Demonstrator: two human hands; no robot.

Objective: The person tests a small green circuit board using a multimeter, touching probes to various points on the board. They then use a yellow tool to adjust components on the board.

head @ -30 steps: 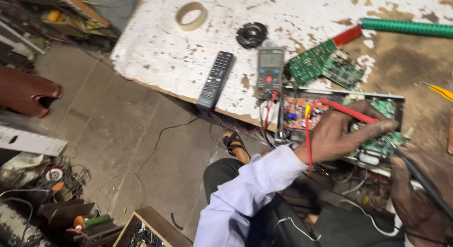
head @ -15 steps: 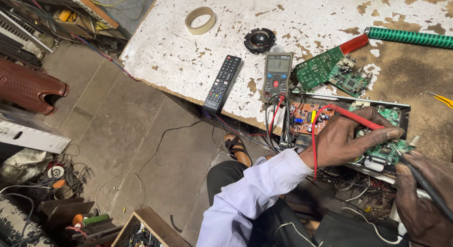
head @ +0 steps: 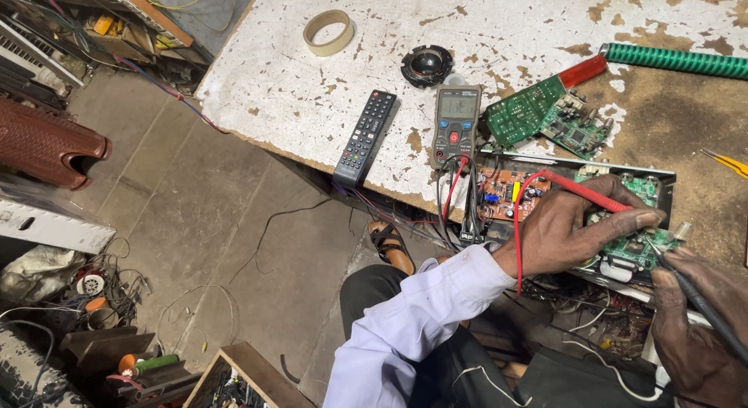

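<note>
Head view: the left hand (head: pixel 573 233) pinches the red probe (head: pixel 584 191) against the green circuit board (head: pixel 635 248) in the open chassis at the bench edge, same grip as half a second ago. The right hand (head: pixel 697 330) grips the black probe (head: pixel 701 303), tip on the board. The multimeter (head: pixel 456 126) sits beside 1 remote (head: pixel 365 139); the scene has shifted slightly lower-left.

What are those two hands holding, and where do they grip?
Left hand pinches the red meter probe along its shaft; right hand grips the black probe mid-shaft.
</note>
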